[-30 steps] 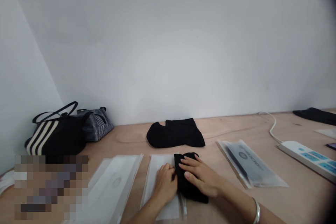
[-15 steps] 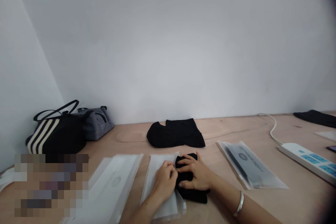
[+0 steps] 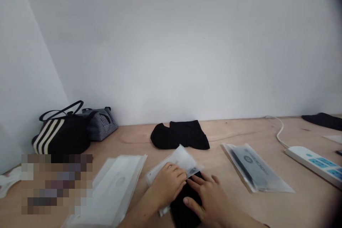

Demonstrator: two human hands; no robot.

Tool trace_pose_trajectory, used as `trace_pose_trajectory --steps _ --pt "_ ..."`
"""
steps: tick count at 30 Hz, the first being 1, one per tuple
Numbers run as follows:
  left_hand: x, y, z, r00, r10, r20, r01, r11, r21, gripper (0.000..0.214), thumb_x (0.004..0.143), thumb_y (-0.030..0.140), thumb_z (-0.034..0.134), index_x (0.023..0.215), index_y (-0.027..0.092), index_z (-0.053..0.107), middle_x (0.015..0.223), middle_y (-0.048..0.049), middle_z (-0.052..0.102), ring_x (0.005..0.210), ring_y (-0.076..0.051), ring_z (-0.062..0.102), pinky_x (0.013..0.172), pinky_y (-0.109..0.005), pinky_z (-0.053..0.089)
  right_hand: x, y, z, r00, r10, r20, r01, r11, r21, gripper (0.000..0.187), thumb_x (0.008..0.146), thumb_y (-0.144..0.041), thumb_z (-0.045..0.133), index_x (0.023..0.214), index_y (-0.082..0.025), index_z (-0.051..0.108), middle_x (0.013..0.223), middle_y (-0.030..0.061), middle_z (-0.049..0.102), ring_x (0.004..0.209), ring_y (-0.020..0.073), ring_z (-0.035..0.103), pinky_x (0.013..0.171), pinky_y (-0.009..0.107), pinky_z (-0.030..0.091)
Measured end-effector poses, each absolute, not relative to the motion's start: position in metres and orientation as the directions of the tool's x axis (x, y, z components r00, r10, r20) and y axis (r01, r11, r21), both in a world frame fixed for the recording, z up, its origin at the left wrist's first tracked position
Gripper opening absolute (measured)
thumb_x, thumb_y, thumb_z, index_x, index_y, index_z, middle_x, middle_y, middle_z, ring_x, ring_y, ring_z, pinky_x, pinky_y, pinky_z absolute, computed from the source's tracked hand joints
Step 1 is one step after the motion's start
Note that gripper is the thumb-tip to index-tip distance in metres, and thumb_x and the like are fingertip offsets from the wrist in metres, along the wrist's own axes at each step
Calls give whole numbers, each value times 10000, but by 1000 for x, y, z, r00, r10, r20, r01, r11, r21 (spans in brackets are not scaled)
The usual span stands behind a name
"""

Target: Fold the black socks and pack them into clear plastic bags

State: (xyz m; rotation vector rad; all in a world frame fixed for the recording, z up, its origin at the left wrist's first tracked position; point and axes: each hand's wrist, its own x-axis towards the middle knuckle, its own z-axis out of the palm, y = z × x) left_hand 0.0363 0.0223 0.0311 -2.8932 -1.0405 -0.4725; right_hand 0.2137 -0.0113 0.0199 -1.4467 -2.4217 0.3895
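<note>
Black folded fabric (image 3: 185, 206) lies partly under a frosted plastic bag (image 3: 177, 160) on the wooden table (image 3: 248, 131). Your right hand (image 3: 210, 196) presses the fabric, fingers spread and unclenched; your left hand (image 3: 167, 187) grasps the bag, fingers curled.

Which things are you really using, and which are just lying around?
Using:
left hand, right hand, clear bag, black cloth

Lying around:
stacked bags, black garment, packed bag, power strip, striped handbag

Three black garments (image 3: 179, 135), two handbags (image 3: 62, 133), one power strip (image 3: 314, 162).
</note>
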Motion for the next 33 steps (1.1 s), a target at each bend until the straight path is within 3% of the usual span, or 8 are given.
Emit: trace_pose_trajectory --steps 3,5,9,14,19,24,28,33 --pt "33 11 26 662 660 356 678 -729 90 176 845 161 441 907 213 598 988 -17 629 928 -192 550 851 -369 418 233 -6 29 -568 804 175 734 591 -334 509 694 -626 514 1032 -254 600 961 66 606 968 284 480 906 501 261" --pt "30 1 19 648 674 356 687 -718 109 217 866 211 435 1018 246 585 1159 -19 568 1066 -213 498 911 -392 396 245 0 30 -671 720 176 654 687 -317 639 614 -680 552 1092 -257 576 1043 84 558 989 277 469 889 458 304" --pt "24 -10 7 653 715 250 705 -694 145 443 897 367 379 1321 252 321 1379 -50 344 1247 -265 313 973 -472 339 258 13 19 -775 610 168 571 788 -230 787 636 -701 507 1288 -275 388 1361 149 293 1231 354 245 958 558 179" --pt "23 -4 10 693 701 166 658 -710 250 428 937 358 266 1354 277 213 1397 -6 293 1279 -217 254 1024 -476 260 253 28 8 -815 559 153 539 828 -154 680 758 -620 427 1323 -254 334 1455 113 58 1299 349 22 984 599 9" --pt "21 0 17 738 658 148 609 -745 274 506 905 436 335 1361 273 188 1407 -13 270 1289 -225 226 1042 -486 212 235 39 1 -786 604 131 590 797 -133 545 808 -499 438 1257 -190 442 1453 102 63 1310 299 8 1020 540 -21" --pt "10 1 16 728 670 147 635 -739 223 514 904 378 366 1362 316 141 1416 21 248 1287 -224 232 1037 -496 223 239 36 -1 -766 640 59 621 760 -194 601 818 -524 406 1306 -173 373 1432 103 182 1307 289 91 1036 508 93" --pt "-1 2 9 737 655 165 635 -755 163 546 885 414 399 1360 314 149 1419 7 240 1291 -259 207 1016 -537 229 251 30 0 -783 621 36 599 769 -223 634 835 -524 379 1357 -183 265 1436 97 155 1304 280 119 1038 483 149" --pt "-3 10 -6 696 664 272 662 -741 115 399 922 303 353 1316 323 296 1344 11 397 1247 -218 325 1013 -514 264 247 29 -9 -741 661 117 644 749 -158 448 872 -327 400 1306 -221 362 1415 51 242 1284 268 206 1032 496 171"
